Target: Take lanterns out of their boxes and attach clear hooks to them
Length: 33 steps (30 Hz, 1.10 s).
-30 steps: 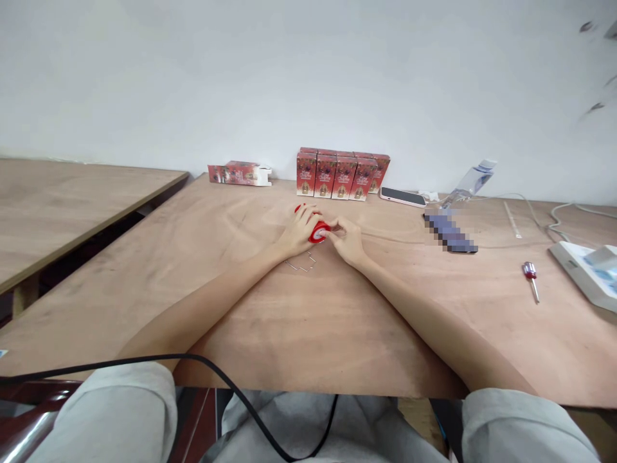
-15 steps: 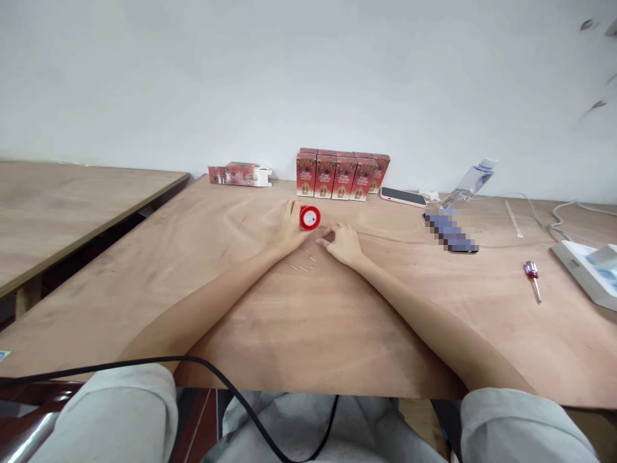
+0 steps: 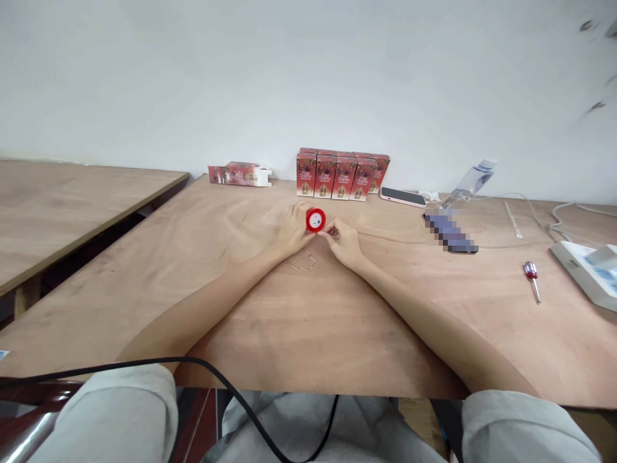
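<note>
Red boxes (image 3: 341, 173): five stood upright in a row by the wall; contents not visible.
Lying box (image 3: 240, 173): one, on its side, left of the row.
Red disc (image 3: 315, 220): one, round, white centre, raised above the table (image 3: 270, 321).
Left hand (image 3: 292, 230): fingers closed on the disc.
Right hand (image 3: 343, 239): fingertips pinched at the disc's edge.
Screwdriver (image 3: 532, 278): one.

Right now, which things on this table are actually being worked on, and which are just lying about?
In hand:
left hand holds red round piece
right hand touches it
small metal pins nearby

Lying about:
red boxes
phone
screwdriver
white device
</note>
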Each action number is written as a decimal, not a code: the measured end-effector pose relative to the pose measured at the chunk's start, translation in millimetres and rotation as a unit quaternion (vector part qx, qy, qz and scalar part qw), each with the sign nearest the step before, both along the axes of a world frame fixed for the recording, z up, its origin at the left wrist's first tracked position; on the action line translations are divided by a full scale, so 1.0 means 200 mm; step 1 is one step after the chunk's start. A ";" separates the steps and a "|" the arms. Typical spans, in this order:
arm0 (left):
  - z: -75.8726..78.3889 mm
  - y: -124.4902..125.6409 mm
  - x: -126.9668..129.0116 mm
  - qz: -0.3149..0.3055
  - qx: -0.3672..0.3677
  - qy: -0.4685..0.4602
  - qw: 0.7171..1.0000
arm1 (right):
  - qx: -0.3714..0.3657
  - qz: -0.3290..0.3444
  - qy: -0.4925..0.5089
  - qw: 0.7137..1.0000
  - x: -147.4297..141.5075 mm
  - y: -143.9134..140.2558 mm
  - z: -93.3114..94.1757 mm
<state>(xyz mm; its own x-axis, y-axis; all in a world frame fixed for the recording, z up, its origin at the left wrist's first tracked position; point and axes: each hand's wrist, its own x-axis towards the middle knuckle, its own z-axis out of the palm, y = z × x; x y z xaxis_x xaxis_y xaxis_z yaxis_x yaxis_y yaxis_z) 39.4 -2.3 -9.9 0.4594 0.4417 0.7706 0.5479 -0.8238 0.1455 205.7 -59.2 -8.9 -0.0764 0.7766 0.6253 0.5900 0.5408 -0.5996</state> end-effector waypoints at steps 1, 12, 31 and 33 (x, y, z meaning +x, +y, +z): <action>0.00 0.00 0.00 0.004 -0.005 0.004 1.000 | 0.024 -0.005 0.012 1.000 0.00 -0.01 0.00; 0.04 -0.05 0.01 0.037 -0.039 0.095 0.994 | 0.142 -0.041 -0.093 0.985 0.00 0.00 -0.03; 0.02 -0.04 0.02 0.035 -0.069 0.121 0.990 | 0.094 -0.120 -0.249 0.956 -0.01 0.03 -0.08; 0.03 -0.05 0.02 0.038 -0.068 0.124 0.989 | 0.093 -0.103 -0.234 0.962 -0.01 0.04 -0.07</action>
